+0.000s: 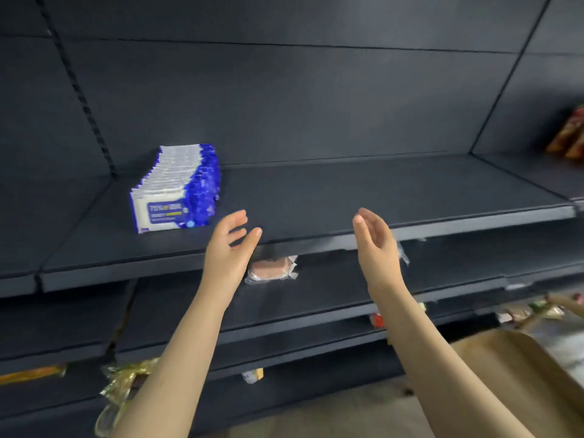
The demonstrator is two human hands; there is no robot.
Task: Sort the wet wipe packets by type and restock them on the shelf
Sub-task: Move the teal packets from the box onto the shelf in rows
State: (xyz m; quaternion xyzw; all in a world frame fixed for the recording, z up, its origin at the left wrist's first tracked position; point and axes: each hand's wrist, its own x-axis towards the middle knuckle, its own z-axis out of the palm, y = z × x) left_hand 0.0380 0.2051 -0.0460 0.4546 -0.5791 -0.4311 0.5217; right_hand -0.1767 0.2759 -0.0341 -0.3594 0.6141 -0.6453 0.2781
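Note:
A row of several blue and white wet wipe packets [177,188] stands upright on the dark shelf [347,197], at its left end, running from front to back. My left hand [229,245] hovers at the shelf's front edge just right of the row, fingers apart and holding nothing. My right hand [376,241] is raised further right in front of the same edge, fingers loosely spread, palm turned to the left, also with nothing in it. Neither hand touches the packets.
A pinkish product in clear wrap [271,268] lies on the shelf below. A cardboard box [512,374] sits at the lower right. Orange-red packets [568,134] are on the neighbouring shelf at far right. Loose wrappers [123,387] lie on a low shelf at left.

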